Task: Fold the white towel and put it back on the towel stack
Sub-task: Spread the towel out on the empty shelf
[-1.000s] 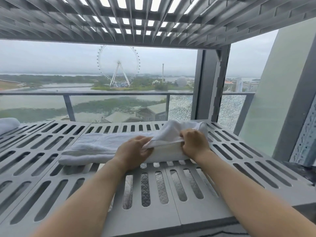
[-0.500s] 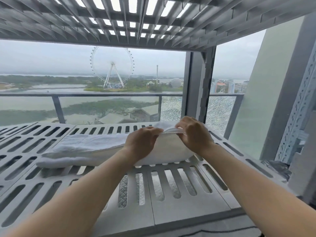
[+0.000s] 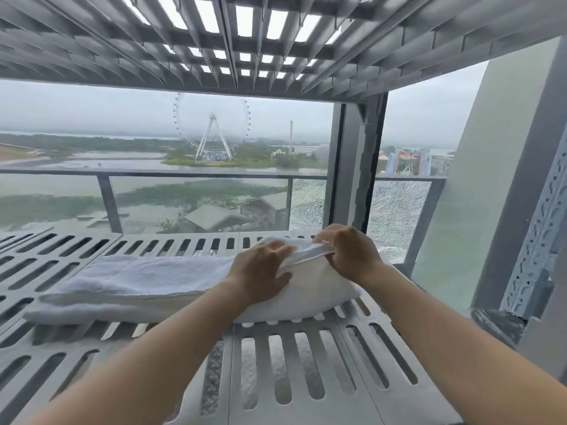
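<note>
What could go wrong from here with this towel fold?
1. Both the left hand and the right hand pinch only the right end of the white towel. Its long left part lies loose with its layers offset, so the fold may land crooked.
2. The towel lies on the slotted shelf, and a dragged edge could catch in a slot.

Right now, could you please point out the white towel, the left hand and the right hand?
white towel (image 3: 147, 277): head view, its flat left part.
left hand (image 3: 260, 271): head view, back of the hand.
right hand (image 3: 351, 256): head view, back of the hand.
</note>
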